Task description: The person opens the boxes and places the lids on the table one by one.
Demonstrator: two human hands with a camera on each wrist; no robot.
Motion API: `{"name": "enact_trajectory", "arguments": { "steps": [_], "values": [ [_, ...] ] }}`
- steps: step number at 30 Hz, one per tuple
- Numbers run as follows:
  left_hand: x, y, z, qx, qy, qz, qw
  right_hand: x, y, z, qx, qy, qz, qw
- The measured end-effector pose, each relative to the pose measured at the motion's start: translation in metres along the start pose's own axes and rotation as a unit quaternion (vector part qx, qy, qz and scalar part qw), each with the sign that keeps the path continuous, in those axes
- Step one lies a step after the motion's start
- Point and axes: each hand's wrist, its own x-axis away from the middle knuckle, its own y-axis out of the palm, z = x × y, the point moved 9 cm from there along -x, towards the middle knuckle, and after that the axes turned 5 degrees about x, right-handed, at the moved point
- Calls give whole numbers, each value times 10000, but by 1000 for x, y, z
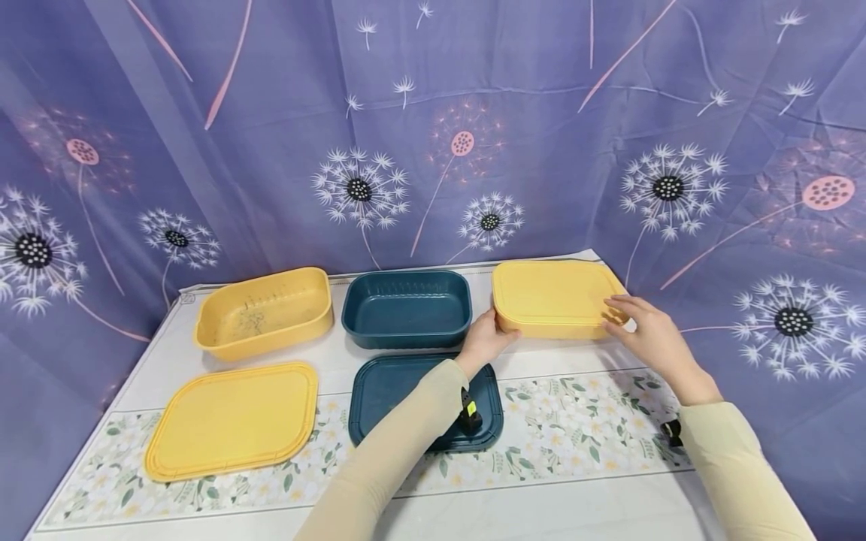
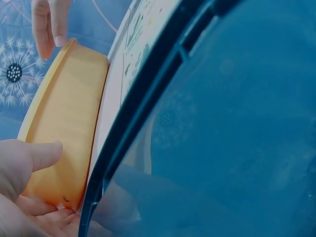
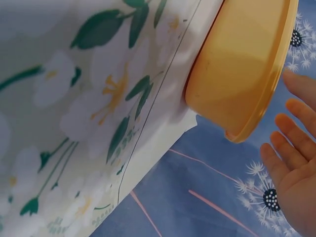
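Note:
A yellow lidded container [image 1: 558, 293] stands at the back right of the table. My left hand [image 1: 485, 340] holds its front left corner. In the left wrist view the thumb [image 2: 47, 155] lies on the front wall and the other fingers reach round the corner near the base. At the container's right end is my right hand [image 1: 646, 336], its fingertips right at the lid's edge. The right wrist view shows that hand [image 3: 298, 173] with fingers extended beside the lid's rim.
An uncovered yellow container [image 1: 264, 312] and an uncovered dark teal one [image 1: 406, 308] stand along the back. In front lie a yellow lid [image 1: 233, 421] and a dark teal lid [image 1: 379, 383], the latter under my left forearm. A purple dandelion curtain [image 1: 433, 135] hangs behind the table.

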Motion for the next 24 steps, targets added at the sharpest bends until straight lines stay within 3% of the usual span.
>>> {"name": "enact_trajectory", "arguments": {
  "steps": [12, 19, 24],
  "values": [
    [-1, 0, -1, 38, -94, -118, 9999, -3, 16, -9, -26, -375, -166, 9992],
    [1, -1, 2, 74, -47, -108, 9999, -6, 30, -10, 5, -357, -429, 9984],
    [1, -2, 3, 93, -10, -97, 9999, -9, 34, -11, 141, -431, -361, 9983]
  ]
}}
